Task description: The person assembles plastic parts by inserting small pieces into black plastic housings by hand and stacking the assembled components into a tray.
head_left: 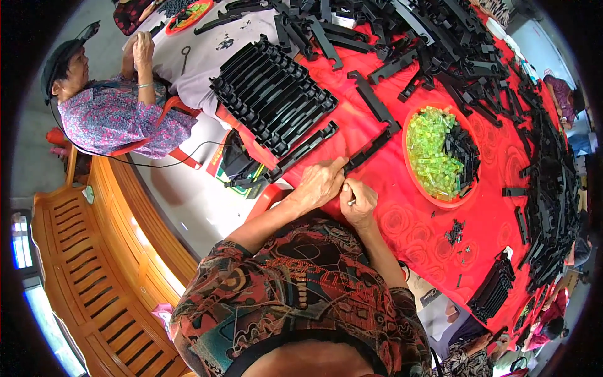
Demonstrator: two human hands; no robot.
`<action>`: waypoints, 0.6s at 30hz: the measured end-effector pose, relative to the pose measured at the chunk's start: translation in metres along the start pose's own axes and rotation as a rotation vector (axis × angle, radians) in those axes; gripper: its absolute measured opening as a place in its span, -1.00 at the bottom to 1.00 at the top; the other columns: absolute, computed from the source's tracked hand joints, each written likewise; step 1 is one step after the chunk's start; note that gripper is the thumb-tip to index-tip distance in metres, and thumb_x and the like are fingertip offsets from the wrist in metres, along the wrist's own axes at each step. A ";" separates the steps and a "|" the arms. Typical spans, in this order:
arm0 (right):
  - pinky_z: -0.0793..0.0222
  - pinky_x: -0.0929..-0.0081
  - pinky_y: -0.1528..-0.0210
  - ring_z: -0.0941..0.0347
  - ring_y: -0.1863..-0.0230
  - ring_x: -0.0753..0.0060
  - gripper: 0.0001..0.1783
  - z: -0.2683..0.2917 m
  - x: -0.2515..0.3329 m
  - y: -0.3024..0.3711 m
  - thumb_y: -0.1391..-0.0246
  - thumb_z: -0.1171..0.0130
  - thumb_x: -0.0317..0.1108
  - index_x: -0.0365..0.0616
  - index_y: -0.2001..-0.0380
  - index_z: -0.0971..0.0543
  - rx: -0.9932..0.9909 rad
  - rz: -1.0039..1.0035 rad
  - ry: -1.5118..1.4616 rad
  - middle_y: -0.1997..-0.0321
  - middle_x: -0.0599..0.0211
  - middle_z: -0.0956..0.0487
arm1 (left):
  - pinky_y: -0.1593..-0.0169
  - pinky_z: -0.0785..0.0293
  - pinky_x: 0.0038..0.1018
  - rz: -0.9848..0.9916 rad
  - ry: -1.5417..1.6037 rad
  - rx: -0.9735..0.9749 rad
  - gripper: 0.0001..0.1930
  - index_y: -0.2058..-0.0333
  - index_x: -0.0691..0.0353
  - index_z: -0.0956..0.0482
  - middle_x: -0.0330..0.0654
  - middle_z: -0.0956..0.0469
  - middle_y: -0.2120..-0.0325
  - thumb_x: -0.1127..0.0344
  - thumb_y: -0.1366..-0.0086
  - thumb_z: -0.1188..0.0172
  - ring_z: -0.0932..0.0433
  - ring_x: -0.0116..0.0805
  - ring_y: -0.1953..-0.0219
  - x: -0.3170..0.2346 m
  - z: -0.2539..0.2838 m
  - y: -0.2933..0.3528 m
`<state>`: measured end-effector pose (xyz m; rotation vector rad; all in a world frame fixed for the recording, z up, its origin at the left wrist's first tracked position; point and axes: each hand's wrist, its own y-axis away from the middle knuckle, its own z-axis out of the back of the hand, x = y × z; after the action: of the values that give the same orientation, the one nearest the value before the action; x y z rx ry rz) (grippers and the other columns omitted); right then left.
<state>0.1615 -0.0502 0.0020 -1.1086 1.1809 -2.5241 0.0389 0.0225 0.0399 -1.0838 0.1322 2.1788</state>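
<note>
A long black plastic bar [369, 151] lies slanted on the red cloth in front of me, its near end between my hands. My left hand [321, 183] is closed around that near end, fingers bent over it. Just to the right, my right hand [359, 202] is curled in a pinch close to the bar's end; whatever its fingertips hold is hidden. Another black bar [370, 97] reaches the far end of the first one. An orange bowl [409, 164] right of my hands holds yellow-green translucent pieces [433, 151] and small black parts [461, 154].
A row of stacked black bars [273, 94] sits left of my hands, with a single bar [304, 151] beside it. Heaped black bars [440, 50] cover the far and right table. Small black bits [455, 232] lie at right. A seated person [119, 113] works at left, near a wooden bench [94, 270].
</note>
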 end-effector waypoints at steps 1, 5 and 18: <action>-0.35 0.37 0.55 -0.45 0.62 0.20 -0.90 0.000 0.001 -0.001 0.08 -0.15 -0.55 -0.23 0.41 -0.50 -0.004 -0.005 -0.013 0.56 0.20 -0.50 | 0.44 -0.43 -0.19 -0.044 -0.130 -0.005 -0.73 0.13 0.28 -0.43 0.07 -0.49 0.56 0.40 -0.18 -0.02 -0.52 0.04 0.50 -0.003 0.003 0.002; -0.34 0.36 0.58 -0.43 0.64 0.20 -0.92 -0.002 0.003 -0.006 0.08 -0.15 -0.53 -0.22 0.44 -0.49 -0.006 0.020 -0.004 0.61 0.21 -0.48 | 0.45 -0.42 -0.26 -0.158 -0.479 -0.049 -0.78 0.20 0.27 -0.48 -0.04 -0.47 0.54 0.37 -0.17 -0.09 -0.51 -0.05 0.48 -0.002 0.006 0.009; -0.35 0.33 0.57 -0.43 0.62 0.19 -0.73 -0.006 0.000 -0.003 0.10 -0.16 -0.52 -0.23 0.23 -0.48 0.150 0.012 0.113 0.60 0.20 -0.47 | 0.17 -0.30 -0.25 0.137 -0.675 -0.362 -0.59 0.16 0.25 -0.48 -0.06 -0.37 0.29 0.31 0.04 -0.32 -0.35 -0.10 0.26 0.016 0.049 0.045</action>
<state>0.1577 -0.0443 0.0012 -0.9325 0.9995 -2.6464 -0.0282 0.0158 0.0507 -0.4668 -0.5201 2.6345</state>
